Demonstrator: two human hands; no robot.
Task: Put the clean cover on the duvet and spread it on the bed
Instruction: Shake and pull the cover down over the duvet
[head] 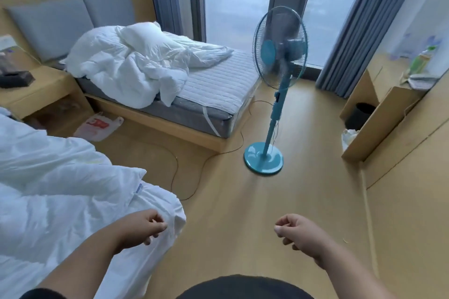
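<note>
head view looking down at both hands held out over the wood floor [303, 177]. left hand [143, 227] has its fingers loosely curled with nothing in them, hovering right at the edge of a white duvet [60, 189] heaped on the near bed at lower left; can't tell if it's actually touching the fabric. right hand [295, 230] is loosely curled too, holding nothing, out over bare floor well apart from the bedding. the far bed [218, 85] by the window has a second white crumpled duvet [126, 65] bunched toward the headboard, quilted mattress pad showing at the foot. a teal standing fan [277, 75] sits on the floor just beside that bed's foot corner, and a plastic bag [97, 126] lies between the beds.
</note>
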